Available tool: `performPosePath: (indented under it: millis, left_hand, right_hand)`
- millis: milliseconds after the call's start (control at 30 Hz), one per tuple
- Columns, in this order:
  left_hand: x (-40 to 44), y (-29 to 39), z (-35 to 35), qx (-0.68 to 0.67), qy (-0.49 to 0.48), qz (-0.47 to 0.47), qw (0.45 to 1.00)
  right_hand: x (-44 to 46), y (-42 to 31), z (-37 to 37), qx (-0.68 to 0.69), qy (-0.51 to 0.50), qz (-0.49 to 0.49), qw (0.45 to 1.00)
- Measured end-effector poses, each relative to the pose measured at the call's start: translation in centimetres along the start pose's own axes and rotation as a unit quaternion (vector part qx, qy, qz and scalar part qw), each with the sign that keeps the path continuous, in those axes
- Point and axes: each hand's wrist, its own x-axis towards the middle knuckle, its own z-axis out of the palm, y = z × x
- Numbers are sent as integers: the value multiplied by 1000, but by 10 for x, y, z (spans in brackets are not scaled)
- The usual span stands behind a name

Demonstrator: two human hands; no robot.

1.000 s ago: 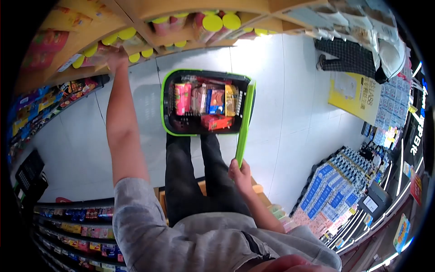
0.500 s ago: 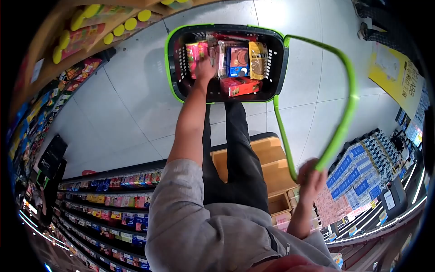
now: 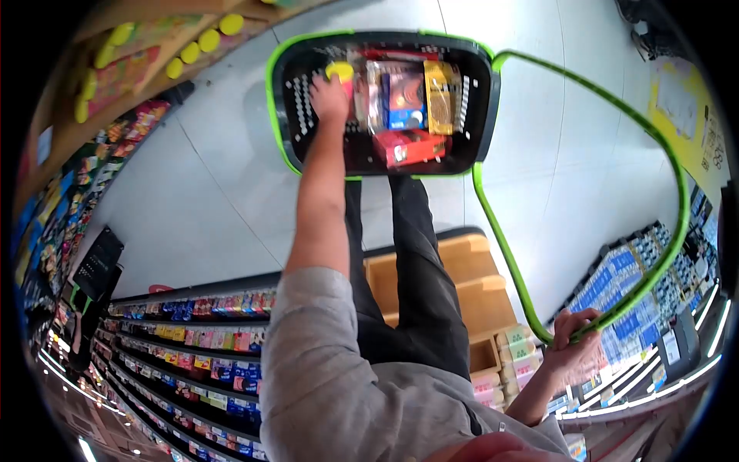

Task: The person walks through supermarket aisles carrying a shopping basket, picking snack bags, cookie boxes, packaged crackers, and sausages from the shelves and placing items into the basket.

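Note:
A black basket with a green rim point(image 3: 486, 115) stands on the floor in front of my legs. My left hand point(image 3: 329, 98) is inside its left part, fingers bent around a pink canister with a yellow lid point(image 3: 339, 71); the hand hides part of the canister. Beside it lie a clear pack point(image 3: 375, 96), a blue pack point(image 3: 406, 108), a gold pouch point(image 3: 440, 96) and a red box point(image 3: 410, 148). My right hand point(image 3: 570, 329) is closed around the far end of the long green handle point(image 3: 677, 185), which is swung out to the right.
Wooden shelving with yellow-lidded canisters point(image 3: 208, 41) is at the upper left. Shelves of small packs point(image 3: 208, 339) run along the lower left. A wooden stand point(image 3: 481, 285) is by my legs. Boxes are stacked point(image 3: 616, 281) at the right. A person's feet point(image 3: 643, 42) show at upper right.
My left hand has come from the shelf into the basket, and a yellow lid now shows beside its fingers. My right hand has drawn the handle outward to the right and down.

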Motion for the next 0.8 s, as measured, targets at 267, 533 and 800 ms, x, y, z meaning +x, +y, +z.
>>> performPosePath:
  millis: [267,533,800]
  left_hand:
    - [-122,-9,-101,-239,-48,-347,906]
    - [-195,4,-281,-663,-73,-246,704]
    - [-174,144,-469,-588,279,18,760]
  right_hand:
    - [0,-3,-6,37,-44,70,996]
    - [8,-6,-15,73,-52,64,994]
    - [4,-5,-18,98,-107,66,987]
